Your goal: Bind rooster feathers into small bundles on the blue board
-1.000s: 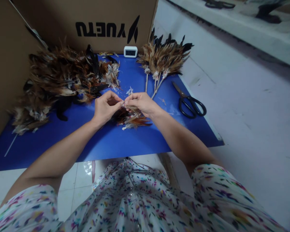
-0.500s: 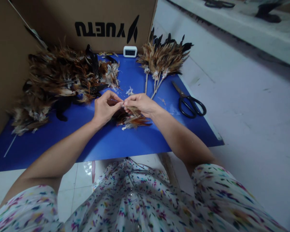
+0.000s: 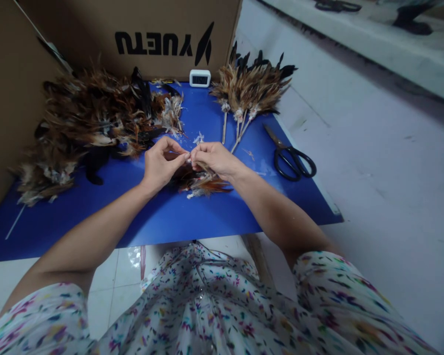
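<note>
The landmark for all positions is the white digital clock [image 3: 200,78] at the back of the blue tabletop [image 3: 222,217]. Directly in front of the clock, toward the person, both hands work close together with fingertips meeting. The right hand [image 3: 219,159] is clamped on a small brown feather bundle [image 3: 206,168], its feathers trailing out beneath the palm. The left hand [image 3: 159,165], forward and left of the clock, has thumb and forefinger pinched at the bundle's pale end; detail between the fingertips is too small to tell.

White scraps [image 3: 199,138] lie in front of the clock, on the clock's side of the hands. Loose reddish-brown feathers [image 3: 210,186] lie farther in front of it, nearer the person.

Left of the clock extends a large heap of brown and black feathers [image 3: 96,106]. Well forward and left of it, a thin pale stick [image 3: 16,222] projects toward the near edge. Right of the clock, several feather dusters [image 3: 247,91] lie with bare sticks pointing nearer. Forward and right of it rest black-handled scissors [image 3: 281,145]. Behind the clock stands a cardboard panel [image 3: 163,64] printed YUETU, upside down.
</note>
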